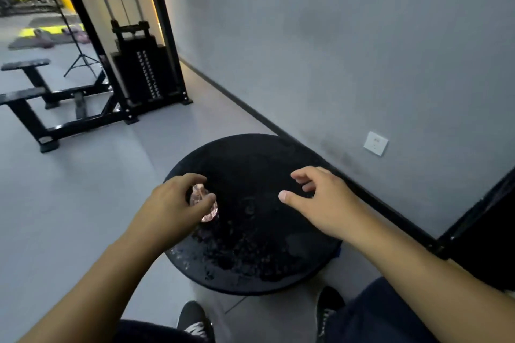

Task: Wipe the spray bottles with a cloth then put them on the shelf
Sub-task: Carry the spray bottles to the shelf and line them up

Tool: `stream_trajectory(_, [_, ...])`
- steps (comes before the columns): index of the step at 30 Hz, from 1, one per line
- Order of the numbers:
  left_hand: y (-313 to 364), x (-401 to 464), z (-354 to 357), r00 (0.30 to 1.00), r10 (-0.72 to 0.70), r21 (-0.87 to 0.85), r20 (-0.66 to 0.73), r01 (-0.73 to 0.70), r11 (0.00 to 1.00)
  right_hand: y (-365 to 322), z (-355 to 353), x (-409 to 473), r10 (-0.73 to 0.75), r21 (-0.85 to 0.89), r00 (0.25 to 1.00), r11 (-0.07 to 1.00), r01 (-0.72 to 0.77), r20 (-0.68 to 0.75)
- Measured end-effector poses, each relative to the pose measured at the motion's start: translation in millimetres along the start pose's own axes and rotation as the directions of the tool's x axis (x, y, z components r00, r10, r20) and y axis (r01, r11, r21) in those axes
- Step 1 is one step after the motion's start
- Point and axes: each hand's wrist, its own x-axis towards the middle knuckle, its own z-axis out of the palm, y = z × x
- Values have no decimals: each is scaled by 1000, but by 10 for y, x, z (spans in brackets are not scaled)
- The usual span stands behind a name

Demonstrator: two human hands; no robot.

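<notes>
A small clear pinkish spray bottle (207, 207) stands upright on the left part of a round black table (250, 153). My left hand (170, 203) curls round its top, thumb and fingers on either side of the nozzle. Above the table's right half hovers my right hand (320, 198), fingers loosely spread and holding nothing. Water drops glisten on the near part of the tabletop. No cloth and no shelf show in the head view.
A grey wall with a white socket (375, 143) runs along the right. A black cable machine with a weight stack (147, 75) and black benches (25, 92) stand at the left rear. A dark panel (487, 225) sits at the right. My shoes (195, 320) are below the table.
</notes>
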Motion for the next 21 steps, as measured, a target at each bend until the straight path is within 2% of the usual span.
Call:
stream_trajectory(7, [-392,256,29,995,-99,32,12,99,995,-145,472,472,-67,54,995,997,63,68])
stream_trajectory(16, [-801,844,448,976,-189,98,107,179,979,62,866,941,-50,67,992,997,42,118])
stream_trajectory(21, [-1073,1110,704,949,-292,35,116,290,956,115,983,1162,-45,75,991,997,36,126])
